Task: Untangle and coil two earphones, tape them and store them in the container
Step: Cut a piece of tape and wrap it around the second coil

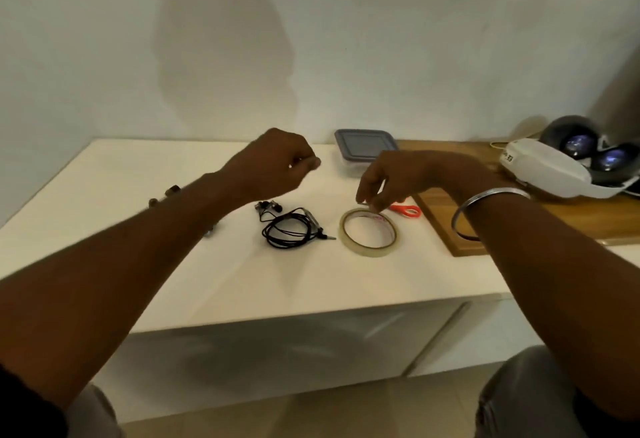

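While both forearms reach over the white table [242, 281], the wooden board [450, 216] and a white headset [554, 167] stay unused at the right, and the container [363, 145] stands closed at the far edge, behind the hands. The left hand [277, 164] is raised, with fingers curled and thumb against forefinger; whether a clear strip is between them I cannot tell. The right hand [391, 174] points down, and its fingertips pinch the far rim of the tape roll [367, 251], which lies flat. Just left of the roll lies one black earphone [291, 226], already coiled; its long axis runs left to right and the plug points toward the roll. It is below the left hand and nearer to it, so I judge that this hand should hold the coil while the right brings tape across. Orange scissors [407, 210] lie just behind the roll. A second earphone I cannot clearly find.
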